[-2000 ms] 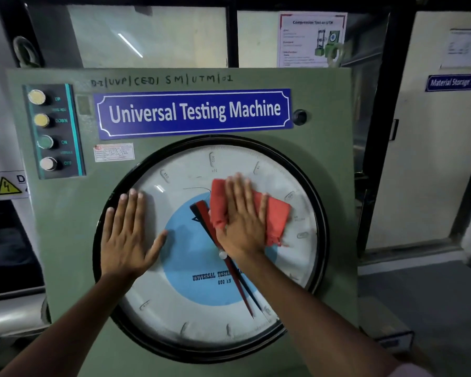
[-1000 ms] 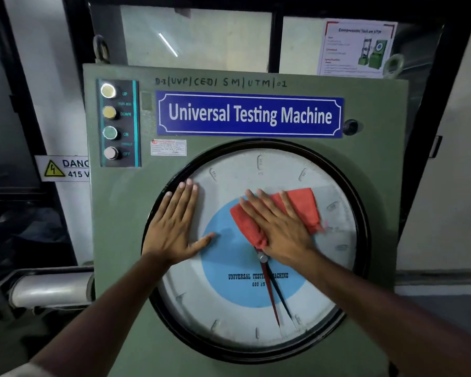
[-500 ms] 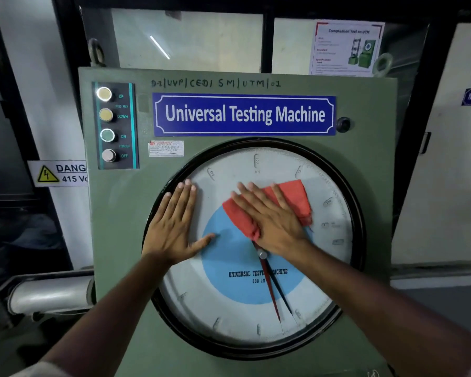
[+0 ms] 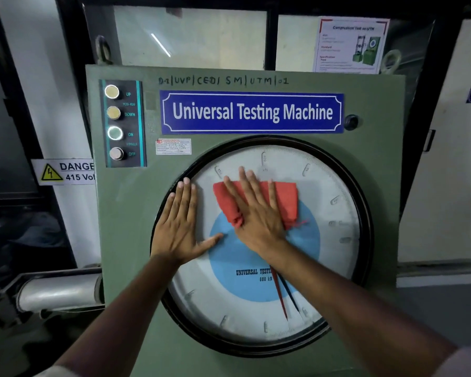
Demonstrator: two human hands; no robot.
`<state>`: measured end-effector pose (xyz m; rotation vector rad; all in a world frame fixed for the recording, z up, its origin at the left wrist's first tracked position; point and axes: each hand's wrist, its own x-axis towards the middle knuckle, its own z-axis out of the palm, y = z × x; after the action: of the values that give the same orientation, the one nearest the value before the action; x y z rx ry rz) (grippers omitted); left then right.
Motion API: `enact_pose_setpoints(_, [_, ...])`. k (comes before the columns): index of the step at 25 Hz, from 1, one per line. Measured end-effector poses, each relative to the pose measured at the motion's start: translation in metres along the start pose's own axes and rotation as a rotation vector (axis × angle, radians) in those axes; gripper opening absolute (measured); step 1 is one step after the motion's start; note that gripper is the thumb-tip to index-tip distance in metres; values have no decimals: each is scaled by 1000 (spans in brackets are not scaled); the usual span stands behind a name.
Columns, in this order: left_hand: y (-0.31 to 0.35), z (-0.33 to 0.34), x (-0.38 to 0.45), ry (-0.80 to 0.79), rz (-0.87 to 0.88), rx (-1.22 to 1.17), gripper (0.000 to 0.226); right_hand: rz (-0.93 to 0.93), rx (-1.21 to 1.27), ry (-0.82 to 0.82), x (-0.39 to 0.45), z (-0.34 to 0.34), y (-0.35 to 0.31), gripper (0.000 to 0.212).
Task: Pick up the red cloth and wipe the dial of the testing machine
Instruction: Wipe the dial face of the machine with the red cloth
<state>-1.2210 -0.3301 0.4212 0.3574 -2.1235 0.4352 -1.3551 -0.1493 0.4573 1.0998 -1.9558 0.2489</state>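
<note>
A big round dial (image 4: 335, 268) with a black rim, white face and blue centre fills the front of the green testing machine (image 4: 125, 240). My right hand (image 4: 259, 219) lies flat on the folded red cloth (image 4: 287, 198), pressing it against the upper middle of the dial glass. My left hand (image 4: 178, 227) rests flat and spread on the dial's left edge, fingers up, holding nothing. A red and a dark needle (image 4: 282, 297) point down to the lower right, their hub hidden under my right wrist.
A column of push buttons (image 4: 114, 123) marked UP, DOWN, ON, OFF sits at the machine's upper left. A blue nameplate (image 4: 252, 111) is above the dial. A 415 volt danger sign (image 4: 65, 171) is on the left wall, a metal cylinder (image 4: 57, 292) below it.
My right hand has slid the red cloth up and a little left across the dial glass. My left hand stays planted on the dial's left side. The view has shifted slightly.
</note>
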Motion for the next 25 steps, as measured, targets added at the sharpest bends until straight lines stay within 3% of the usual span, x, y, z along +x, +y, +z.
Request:
enact_pose_setpoints(3, [-1,0,1,-7,12,-1,127,-331,-86,3,2,2,11,86])
enact_pose_setpoints(4, [-1,0,1,-3,6,2,128,-332,-98,7,8,-4,25,85])
enact_pose_setpoints(7, [0,1,-1,-15,2,17,129,87,-6,25,12,-8,24,93])
enact_pose_setpoints(8, [0,1,0,-12,2,13,129,109,15,14,7,-4,11,93])
enact_pose_setpoints(11, [0,-1,0,-22,4,5,128,-262,-91,-7,-8,-2,18,84])
enact_pose_setpoints(12, [0,-1,-1,-26,-3,6,129,-283,-112,-5,-5,-7,40,80])
enact_pose_setpoints(14, [1,-2,-1,-32,-5,8,129,-7,-70,29,4,-16,72,76])
enact_pose_setpoints(16, [0,0,-1,-22,-7,1,129,399,14,61,0,-6,63,82])
enact_pose_setpoints(17, [0,1,-2,-7,-9,-5,130,466,47,64,-5,1,46,85])
enact_pose_setpoints(18, [0,1,-2,8,-13,-9,130,398,44,69,-13,8,30,86])
enact_pose_setpoints(21, [1,0,-1,15,-12,-15,129,-95,-44,-1,-24,3,46,87])
enact_pose_setpoints(22, [1,-1,-1,15,-10,-14,129,-134,-86,-7,-16,-4,62,83])
enact_pose_setpoints(23, [2,-1,-1,11,-9,-10,128,-47,-85,-1,-5,-11,71,80])
enact_pose_setpoints(25, [2,-1,0,4,-10,-9,128,310,12,23,11,-18,63,81])
